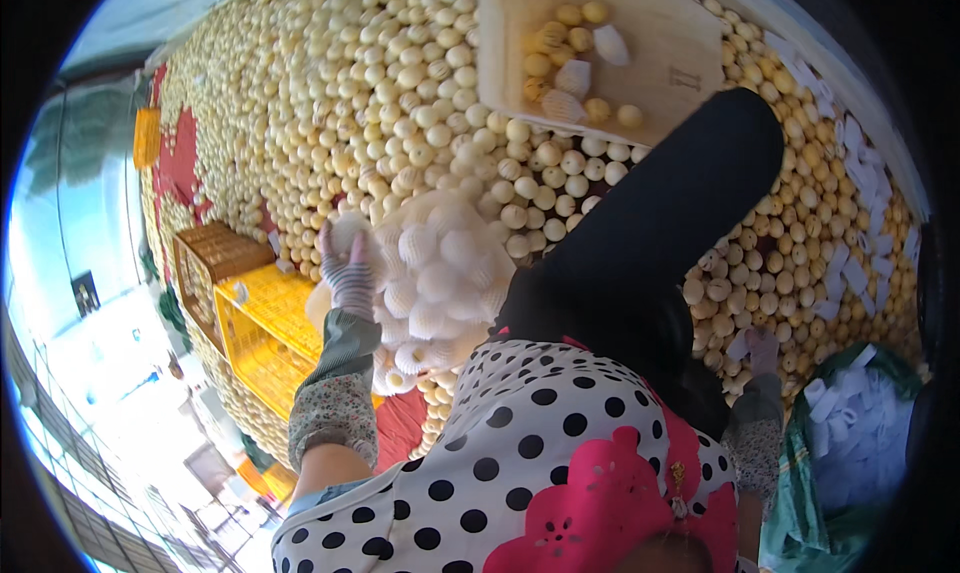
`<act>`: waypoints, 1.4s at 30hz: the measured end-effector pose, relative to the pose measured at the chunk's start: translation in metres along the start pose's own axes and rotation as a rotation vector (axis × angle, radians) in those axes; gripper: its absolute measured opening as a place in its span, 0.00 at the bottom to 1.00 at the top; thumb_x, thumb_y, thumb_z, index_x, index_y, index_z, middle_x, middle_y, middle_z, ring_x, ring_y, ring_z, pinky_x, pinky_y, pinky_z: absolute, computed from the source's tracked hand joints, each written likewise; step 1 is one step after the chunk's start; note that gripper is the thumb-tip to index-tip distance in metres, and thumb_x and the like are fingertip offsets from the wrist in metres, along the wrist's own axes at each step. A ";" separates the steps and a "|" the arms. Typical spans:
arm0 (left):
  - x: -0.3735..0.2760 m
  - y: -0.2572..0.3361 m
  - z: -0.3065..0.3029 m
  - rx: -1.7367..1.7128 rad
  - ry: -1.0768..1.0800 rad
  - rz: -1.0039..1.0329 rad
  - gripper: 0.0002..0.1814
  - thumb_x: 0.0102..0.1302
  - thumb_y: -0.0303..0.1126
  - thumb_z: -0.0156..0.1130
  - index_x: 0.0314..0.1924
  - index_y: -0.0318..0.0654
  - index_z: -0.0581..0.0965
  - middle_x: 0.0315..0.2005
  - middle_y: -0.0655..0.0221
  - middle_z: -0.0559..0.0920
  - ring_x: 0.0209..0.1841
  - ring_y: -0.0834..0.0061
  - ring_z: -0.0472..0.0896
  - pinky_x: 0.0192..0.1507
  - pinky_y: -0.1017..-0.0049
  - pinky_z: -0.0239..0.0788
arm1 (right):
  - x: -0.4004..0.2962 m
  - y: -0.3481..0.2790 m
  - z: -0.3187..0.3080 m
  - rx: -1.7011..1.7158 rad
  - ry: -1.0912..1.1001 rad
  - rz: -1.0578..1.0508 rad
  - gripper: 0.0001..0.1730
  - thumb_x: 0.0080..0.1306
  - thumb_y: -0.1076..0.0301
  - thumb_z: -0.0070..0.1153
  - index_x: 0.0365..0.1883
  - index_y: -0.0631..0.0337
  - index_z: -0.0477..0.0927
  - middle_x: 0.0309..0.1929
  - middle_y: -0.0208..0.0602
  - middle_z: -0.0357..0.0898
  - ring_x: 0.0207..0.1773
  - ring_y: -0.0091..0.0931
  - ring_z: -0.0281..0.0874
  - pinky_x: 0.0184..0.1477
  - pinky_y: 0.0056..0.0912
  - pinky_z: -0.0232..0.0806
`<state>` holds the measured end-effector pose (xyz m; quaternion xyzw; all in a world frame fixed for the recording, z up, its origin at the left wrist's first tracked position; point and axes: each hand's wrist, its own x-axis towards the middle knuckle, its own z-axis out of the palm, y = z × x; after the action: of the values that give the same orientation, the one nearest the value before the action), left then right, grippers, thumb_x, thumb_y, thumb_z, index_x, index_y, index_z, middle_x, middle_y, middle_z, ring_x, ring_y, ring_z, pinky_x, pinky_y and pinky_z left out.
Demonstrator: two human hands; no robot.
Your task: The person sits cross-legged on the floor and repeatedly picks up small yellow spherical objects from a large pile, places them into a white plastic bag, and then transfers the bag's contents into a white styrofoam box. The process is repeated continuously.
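My left hand (351, 262), in a striped fingerless glove, is closed around a round fruit in a white foam net (349, 232), at the edge of a heap of foam-netted fruits (431, 280). My right hand (763, 350) is far out to the right, low over pale yellow round fruits (731, 295). A white foam sleeve (739, 346) lies against its fingers; whether a fruit is in its grasp cannot be told. A green sack (795, 475) full of white foam sleeves (855, 423) stands beside my right forearm.
Pale yellow fruits cover the floor widely. A cardboard box (660, 63) with loose and netted fruits lies ahead. Yellow plastic crates (277, 310) and a brown crate (225, 247) stand at the left. Loose foam sleeves (855, 273) are scattered at the right. My bent leg (660, 190) reaches forward.
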<state>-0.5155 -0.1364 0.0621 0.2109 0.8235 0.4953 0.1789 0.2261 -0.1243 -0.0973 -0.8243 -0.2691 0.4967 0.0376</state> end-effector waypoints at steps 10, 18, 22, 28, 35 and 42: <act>-0.046 -0.079 -0.152 0.047 0.417 -0.062 0.35 0.62 0.25 0.64 0.69 0.41 0.62 0.53 0.61 0.74 0.52 0.69 0.74 0.57 0.73 0.68 | 0.037 0.083 -0.009 -0.125 -0.145 0.090 0.22 0.70 0.57 0.53 0.56 0.61 0.71 0.38 0.41 0.75 0.37 0.36 0.71 0.36 0.43 0.65; -0.028 -0.074 -0.158 0.865 0.117 0.119 0.32 0.61 0.39 0.66 0.65 0.50 0.68 0.66 0.61 0.64 0.60 0.59 0.71 0.60 0.59 0.64 | 0.018 0.073 -0.012 -0.119 -0.215 0.107 0.23 0.69 0.57 0.54 0.55 0.63 0.73 0.45 0.41 0.79 0.44 0.40 0.75 0.40 0.44 0.69; -0.005 -0.102 -0.156 1.377 -0.132 -0.091 0.30 0.65 0.47 0.57 0.67 0.61 0.66 0.72 0.65 0.57 0.73 0.58 0.52 0.71 0.56 0.45 | 0.026 0.084 -0.013 -0.110 -0.142 0.054 0.26 0.69 0.56 0.55 0.59 0.63 0.70 0.44 0.43 0.79 0.41 0.37 0.76 0.36 0.43 0.70; 0.029 -0.128 -0.170 1.249 -0.130 -0.268 0.32 0.66 0.42 0.54 0.70 0.52 0.61 0.72 0.66 0.58 0.74 0.58 0.48 0.73 0.56 0.40 | 0.034 0.082 -0.004 -0.143 -0.113 -0.001 0.27 0.69 0.57 0.53 0.62 0.63 0.68 0.49 0.45 0.75 0.44 0.35 0.74 0.40 0.41 0.71; 0.012 0.011 0.018 0.301 0.110 0.440 0.20 0.63 0.20 0.55 0.55 0.36 0.76 0.57 0.57 0.74 0.60 0.62 0.72 0.62 0.66 0.63 | -0.083 -0.103 0.027 0.377 0.065 -0.274 0.22 0.70 0.61 0.51 0.57 0.68 0.73 0.45 0.36 0.77 0.44 0.27 0.74 0.47 0.32 0.69; -0.192 0.162 0.219 -0.228 -1.199 0.734 0.28 0.62 0.20 0.58 0.63 0.36 0.69 0.54 0.62 0.74 0.53 0.72 0.74 0.56 0.74 0.65 | -0.212 -0.191 0.063 0.855 -0.235 -0.649 0.18 0.66 0.63 0.53 0.49 0.66 0.76 0.42 0.34 0.79 0.47 0.24 0.76 0.51 0.30 0.69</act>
<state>-0.2150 -0.0067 0.1258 0.6907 0.4023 0.4051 0.4439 0.0187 -0.0764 0.1027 -0.5492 -0.2860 0.6135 0.4902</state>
